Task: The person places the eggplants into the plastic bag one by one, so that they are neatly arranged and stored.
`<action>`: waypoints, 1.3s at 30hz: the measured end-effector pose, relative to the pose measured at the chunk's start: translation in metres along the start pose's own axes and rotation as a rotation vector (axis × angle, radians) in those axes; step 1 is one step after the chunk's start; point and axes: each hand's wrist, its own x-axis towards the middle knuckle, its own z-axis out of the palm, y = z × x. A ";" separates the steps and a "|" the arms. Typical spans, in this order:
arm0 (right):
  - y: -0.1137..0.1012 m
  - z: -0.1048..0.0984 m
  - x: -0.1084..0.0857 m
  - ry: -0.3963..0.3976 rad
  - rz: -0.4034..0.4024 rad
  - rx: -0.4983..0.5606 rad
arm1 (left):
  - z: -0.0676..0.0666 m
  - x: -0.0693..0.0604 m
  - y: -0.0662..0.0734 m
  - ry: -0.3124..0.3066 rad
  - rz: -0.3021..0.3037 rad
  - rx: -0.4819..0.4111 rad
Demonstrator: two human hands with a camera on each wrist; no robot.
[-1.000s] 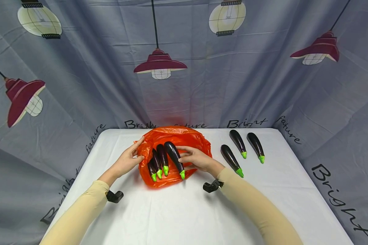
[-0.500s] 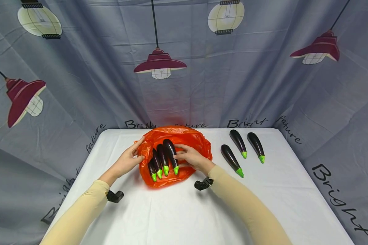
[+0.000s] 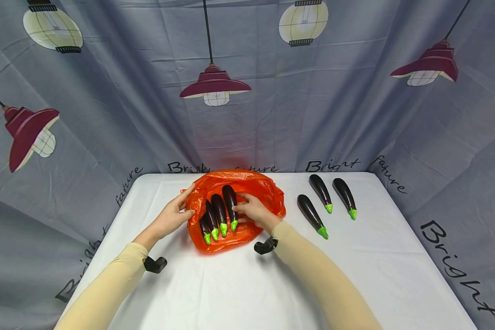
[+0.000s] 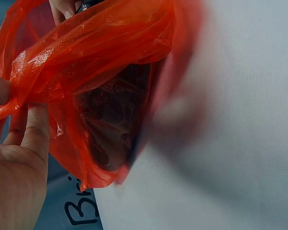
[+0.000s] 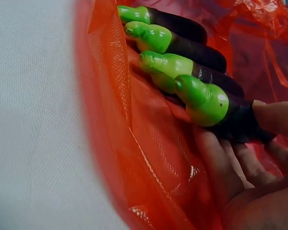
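Note:
An orange-red plastic bag (image 3: 255, 181) lies spread wide on the table, its mouth toward me. My left hand (image 3: 172, 216) pinches the bag's left rim between thumb and fingers; the left wrist view shows the film (image 4: 93, 52) gathered there. Inside the bag, my right hand (image 3: 255, 211) holds an eggplant (image 3: 229, 201) with a green stem end. The right wrist view shows the thumb on top of this eggplant (image 5: 237, 117) and fingers beneath it. To its left, several more eggplants (image 3: 218, 211) lie side by side in the bag.
On the right of the white table (image 3: 214, 293) lie three loose eggplants: one nearer (image 3: 309, 213), one behind it (image 3: 319, 190), and one farthest right (image 3: 344, 195). A grey curtain (image 3: 247, 133) with printed lamps hangs behind the table's far edge.
My right hand has moved left and slightly away from me, bringing its eggplant deeper into the bag, alongside the others. The left hand stays on the bag's rim.

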 end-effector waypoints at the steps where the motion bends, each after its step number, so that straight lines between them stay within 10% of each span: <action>1: 0.001 0.001 0.001 0.008 -0.001 -0.007 | 0.000 0.000 0.000 0.000 -0.001 0.003; 39: 0.000 0.016 0.001 0.112 -0.024 -0.151 | 0.001 0.000 0.000 -0.002 -0.005 0.036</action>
